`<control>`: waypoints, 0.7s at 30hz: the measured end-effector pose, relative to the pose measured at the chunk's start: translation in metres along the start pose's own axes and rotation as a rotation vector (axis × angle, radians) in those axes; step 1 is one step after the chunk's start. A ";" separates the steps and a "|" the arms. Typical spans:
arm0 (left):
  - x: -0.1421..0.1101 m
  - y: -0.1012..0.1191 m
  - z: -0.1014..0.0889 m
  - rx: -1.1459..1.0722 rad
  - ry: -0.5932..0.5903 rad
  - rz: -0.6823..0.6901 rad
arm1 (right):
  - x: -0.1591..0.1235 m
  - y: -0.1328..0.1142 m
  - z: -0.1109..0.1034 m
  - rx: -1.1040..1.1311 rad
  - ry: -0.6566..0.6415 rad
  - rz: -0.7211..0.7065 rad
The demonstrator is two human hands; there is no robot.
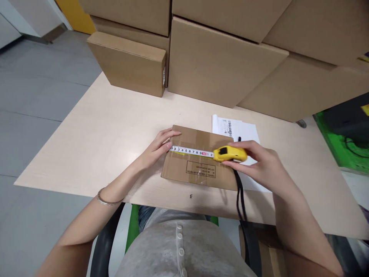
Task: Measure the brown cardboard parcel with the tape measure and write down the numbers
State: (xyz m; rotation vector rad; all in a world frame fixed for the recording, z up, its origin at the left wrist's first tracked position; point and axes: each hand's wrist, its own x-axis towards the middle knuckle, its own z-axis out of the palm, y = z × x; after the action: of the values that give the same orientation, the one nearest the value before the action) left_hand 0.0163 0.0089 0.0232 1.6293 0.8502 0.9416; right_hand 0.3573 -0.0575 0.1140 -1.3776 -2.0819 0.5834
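A small brown cardboard box [184, 169] lies on the table in front of me, with clear tape and a framed block of print on its top. Across it stretches the white blade [193, 151] of a yellow tape measure [232, 154]. My right hand [261, 163] grips the tape measure's case between thumb and fingers over the box's right side. A black wrist strap [238, 192] hangs from the case past the table's edge. My left hand [157, 148] holds the box's left edge, its thumb at the blade's end and a finger on the far corner.
Large cardboard boxes [213, 61] are stacked along the table's back. A flat box [129, 67] stands at the back left. Printed white paper [245, 127] lies partly under the small box and right hand. A green surface with dark equipment [343, 127] is at the right.
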 end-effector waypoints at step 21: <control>0.002 -0.021 -0.007 0.106 0.015 0.053 | -0.029 0.008 -0.052 -0.091 -0.053 0.207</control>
State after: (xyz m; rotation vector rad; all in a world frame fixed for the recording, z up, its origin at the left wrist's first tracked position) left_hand 0.0091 0.0184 0.0048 1.7454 0.8835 0.9604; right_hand 0.4063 -0.0789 0.1408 -1.6596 -2.0434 0.6221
